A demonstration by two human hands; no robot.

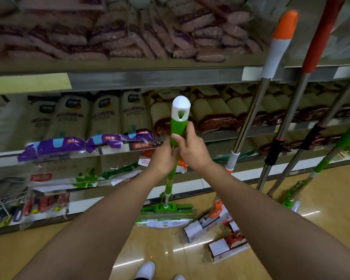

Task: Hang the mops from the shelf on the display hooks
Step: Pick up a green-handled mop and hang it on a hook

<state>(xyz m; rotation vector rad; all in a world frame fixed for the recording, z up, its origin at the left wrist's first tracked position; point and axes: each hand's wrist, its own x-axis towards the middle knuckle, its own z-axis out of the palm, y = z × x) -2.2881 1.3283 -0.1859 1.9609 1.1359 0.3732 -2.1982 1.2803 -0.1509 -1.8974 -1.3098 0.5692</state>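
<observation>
Green plastic forms the grip of the mop handle [177,130] that both hands clasp, upright in front of the shelves. The right hand [191,147] wraps its fingers round the green sleeve just below the white cap [181,107] with its hanging slot, thumb laid across the front. The left hand [164,158] curls round the shaft directly beneath, touching the right. Down the pole, the green mop head [166,214] in its clear wrapper rests on the tan floor [89,249]. Just right of it, an orange-and-white mop [279,47] and other steel-poled mops lean against the shelf edge [150,76], their boxed heads [204,224] on the floor. Packaged goods fill the shelves behind.
</observation>
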